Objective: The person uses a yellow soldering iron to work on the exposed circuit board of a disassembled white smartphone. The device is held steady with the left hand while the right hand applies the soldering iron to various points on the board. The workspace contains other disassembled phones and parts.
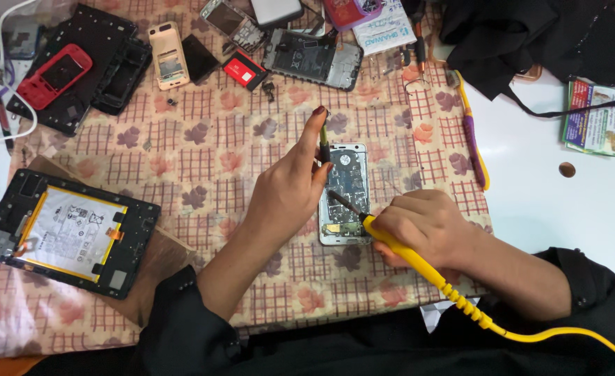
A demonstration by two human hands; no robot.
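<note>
A white desk (530,202) carries a checked cloth with a leaf pattern (217,146), which covers most of it. On the cloth lie an opened silver phone with its circuit board bare (345,182), a black opened tablet showing a white battery (67,233) on a brown cardboard sheet (158,261), a red phone shell (55,75) on a black tray (77,97), a beige phone case (167,54) and a small red battery (243,69). A black cloth bag (530,35) and a purple-and-yellow toothbrush (476,143) sit toward the bare white side.
</note>
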